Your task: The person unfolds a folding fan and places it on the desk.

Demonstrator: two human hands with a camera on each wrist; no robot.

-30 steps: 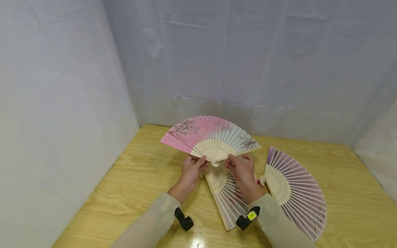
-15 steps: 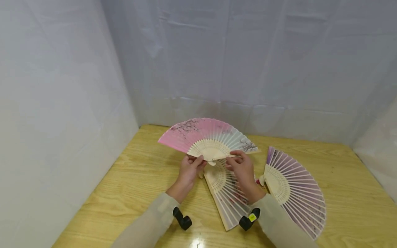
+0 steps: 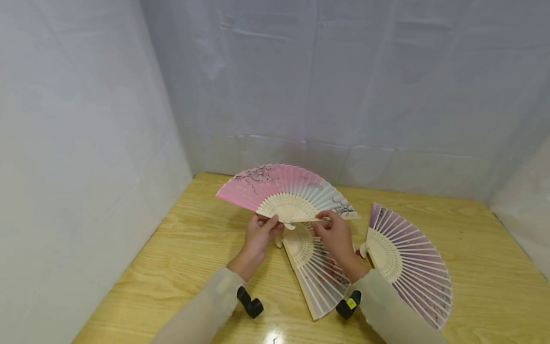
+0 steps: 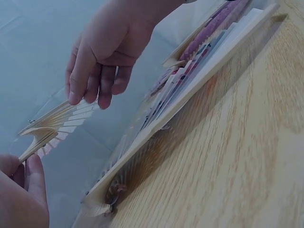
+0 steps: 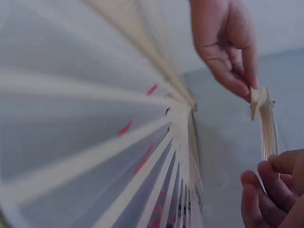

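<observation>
A pink and pale blue folding fan [image 3: 292,184] with dark blossom branches is spread wide above the table. My left hand [image 3: 258,239] pinches its left end close to the pivot, thumb on the near side. On the other side my right hand [image 3: 337,239] pinches the lower edge, index finger over the ribs; the left wrist view shows the fan's ribs [image 4: 57,124] edge-on between both hands. Below lies a spread whitish fan [image 3: 311,277] with red marks, partly hidden by my right hand and forearm. To its right rests a spread purple fan [image 3: 412,267].
The wooden table [image 3: 172,267] carries the two lying fans. A white sheet [image 3: 275,95] hangs behind it, with another at the left side. Black wrist devices [image 3: 250,303] sit on both cuffs. A red bit [image 3: 357,252] shows beside the purple fan's pivot.
The pink fan has shifted slightly left and down with my left hand. My right index finger has come up over the fan's front, and its grip sits further from the pivot.
</observation>
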